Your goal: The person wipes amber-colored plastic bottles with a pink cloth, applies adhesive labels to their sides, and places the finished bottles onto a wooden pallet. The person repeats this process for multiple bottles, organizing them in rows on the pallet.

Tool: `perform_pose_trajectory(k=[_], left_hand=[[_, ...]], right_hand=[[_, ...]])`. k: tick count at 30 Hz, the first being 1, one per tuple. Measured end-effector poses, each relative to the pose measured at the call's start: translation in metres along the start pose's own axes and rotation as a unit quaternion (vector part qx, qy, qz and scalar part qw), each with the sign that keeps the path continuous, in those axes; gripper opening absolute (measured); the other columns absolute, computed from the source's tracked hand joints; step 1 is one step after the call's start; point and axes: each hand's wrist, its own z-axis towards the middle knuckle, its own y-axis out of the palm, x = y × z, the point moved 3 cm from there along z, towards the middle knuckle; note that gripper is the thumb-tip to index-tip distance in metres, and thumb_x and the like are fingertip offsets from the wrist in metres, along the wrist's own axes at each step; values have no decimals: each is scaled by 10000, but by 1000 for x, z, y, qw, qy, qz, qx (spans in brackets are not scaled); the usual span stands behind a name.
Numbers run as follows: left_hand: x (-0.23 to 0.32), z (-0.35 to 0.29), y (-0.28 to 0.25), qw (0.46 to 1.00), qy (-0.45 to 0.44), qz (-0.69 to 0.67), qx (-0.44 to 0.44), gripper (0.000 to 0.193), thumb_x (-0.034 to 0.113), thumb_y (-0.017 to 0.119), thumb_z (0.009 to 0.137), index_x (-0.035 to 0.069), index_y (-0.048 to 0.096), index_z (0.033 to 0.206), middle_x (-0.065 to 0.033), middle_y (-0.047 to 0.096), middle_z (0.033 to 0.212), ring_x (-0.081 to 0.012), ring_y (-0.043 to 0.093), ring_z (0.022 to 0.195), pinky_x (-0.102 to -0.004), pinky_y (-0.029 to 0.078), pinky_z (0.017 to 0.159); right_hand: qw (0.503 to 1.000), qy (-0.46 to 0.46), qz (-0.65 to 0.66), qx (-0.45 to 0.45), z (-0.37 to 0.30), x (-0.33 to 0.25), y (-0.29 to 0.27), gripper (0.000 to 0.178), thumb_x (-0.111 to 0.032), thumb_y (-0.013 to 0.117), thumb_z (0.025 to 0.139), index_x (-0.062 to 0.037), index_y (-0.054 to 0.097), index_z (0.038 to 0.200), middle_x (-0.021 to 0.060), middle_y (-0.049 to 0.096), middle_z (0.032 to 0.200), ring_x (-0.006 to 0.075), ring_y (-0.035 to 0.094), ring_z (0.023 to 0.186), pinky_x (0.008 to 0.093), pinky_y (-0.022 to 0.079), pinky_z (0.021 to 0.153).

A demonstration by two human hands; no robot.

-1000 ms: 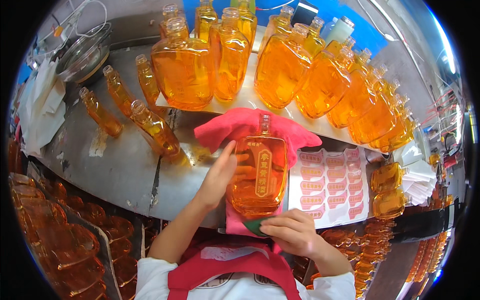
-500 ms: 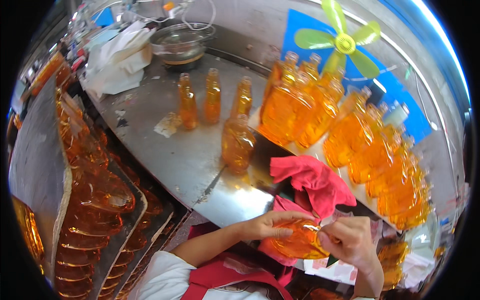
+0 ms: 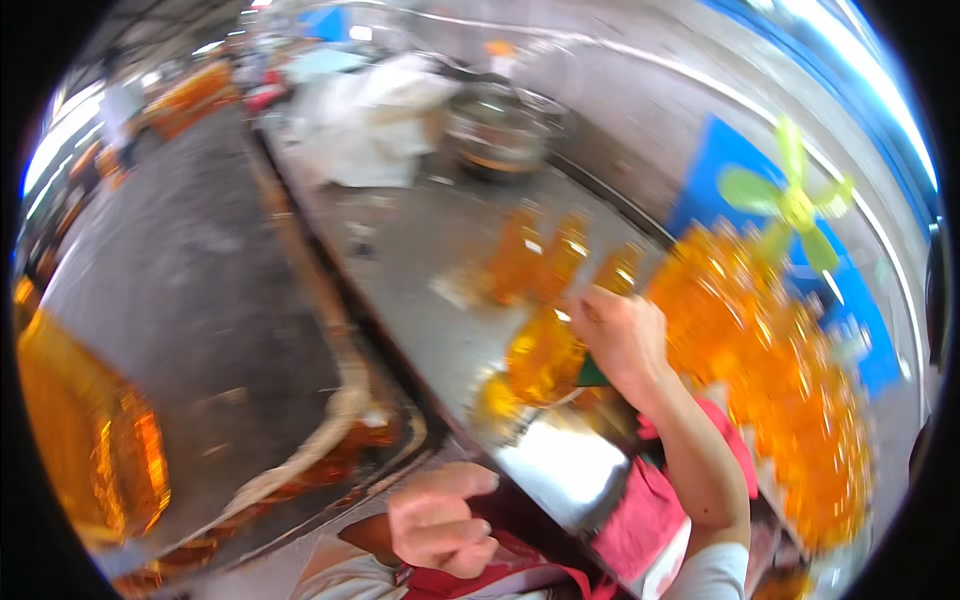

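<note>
To your right, a yellow-green fan (image 3: 796, 208) shows before a blue panel (image 3: 708, 165) by the grey wall (image 3: 640, 135). Toward your bench's (image 3: 400, 285) far end, a clear round bowl (image 3: 497, 128) sits beside blurred white sheets (image 3: 380, 115). A dark rack top (image 3: 200, 280) stretches along your left; a strip light (image 3: 878, 78) glows upper right.

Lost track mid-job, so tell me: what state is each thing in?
Left hand: half-curled, nothing visible in it.
Right hand: curled at the top of the front bottle; grip unclear.
Front bottle: filled with orange liquid.
Three bottles behind: upright, filled.
Bottles at right: crowded, filled.
Pink cloth: rumpled.
White sheets: heaped.
Fan: motion unclear.
</note>
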Motion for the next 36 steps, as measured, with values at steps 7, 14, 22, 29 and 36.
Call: perform_pose_trajectory(k=[7, 14, 22, 29, 36], left_hand=[[55, 56, -18, 948, 202, 243, -40, 178, 81, 625, 833, 127, 614, 1004, -138, 426, 1291, -357, 499, 1102, -491, 570, 725], [149, 138, -32, 713, 185, 669, 103, 680, 108, 754, 772, -73, 426, 1340, -257, 404, 1380, -406, 409, 1288, -464, 353, 1066], [114, 177, -37, 776, 123, 595, 171, 625, -25, 777, 708, -11, 504, 1270, -137, 605, 1191, -225, 602, 1026, -354, 488, 926], [82, 87, 15, 972, 35, 234, 1, 750, 87, 698, 748, -137, 330, 1363, -344, 542, 1218, -445, 559, 1143, -481, 444, 1003], [-11, -80, 156, 727, -564, -250, -302, 642, -28, 704, 716, -29, 433, 1298, -196, 585, 1170, -288, 620, 1033, -403, 488, 933]], right_hand=[[997, 50, 15, -57, 31, 32, 43, 397, -451, 637, 837, -59, 700, 850, 199, 681, 795, 381, 658, 781, 464, 514, 692], [997, 3, -30, -72, 3, 17, 26, 531, -409, 708, 801, -78, 586, 1198, 227, 683, 832, 402, 656, 831, 475, 503, 730], [990, -65, 112, 49, -76, -5, -62, 426, -304, 717, 804, -134, 609, 1179, 131, 681, 742, 329, 651, 609, 432, 516, 572], [978, -17, 209, 24, -219, 6, -84, 248, -278, 678, 860, -101, 645, 1031, 123, 670, 780, 301, 649, 616, 381, 524, 528], [912, 380, 137, 74, -404, 87, -92, 219, -248, 686, 844, -83, 701, 987, 107, 664, 807, 310, 651, 672, 374, 536, 630]])
